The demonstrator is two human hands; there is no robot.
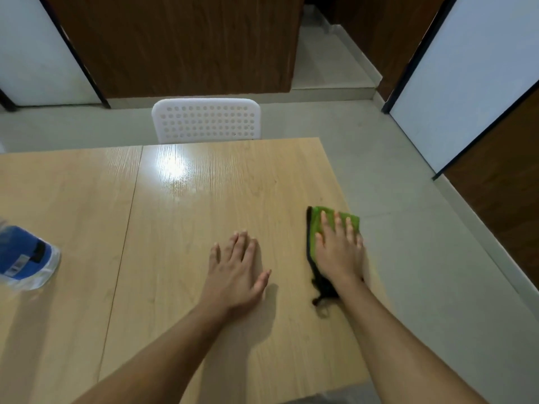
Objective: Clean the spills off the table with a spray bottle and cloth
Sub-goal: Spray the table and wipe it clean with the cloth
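The right hand [339,252] lies flat, fingers straight, pressing a green cloth [316,228] with a dark edge at the table's [87,199] right border. Left of the cloth, the left hand [237,269] rests spread, palm down, holding nothing. A blue-labelled bottle [24,258] stands far left of the cloth.

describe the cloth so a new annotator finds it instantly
Start at the wooden table and go to its right edge. The cloth lies flat there under the right hand, whose straight fingers press it down. It is the only bright green thing, with a dark border.
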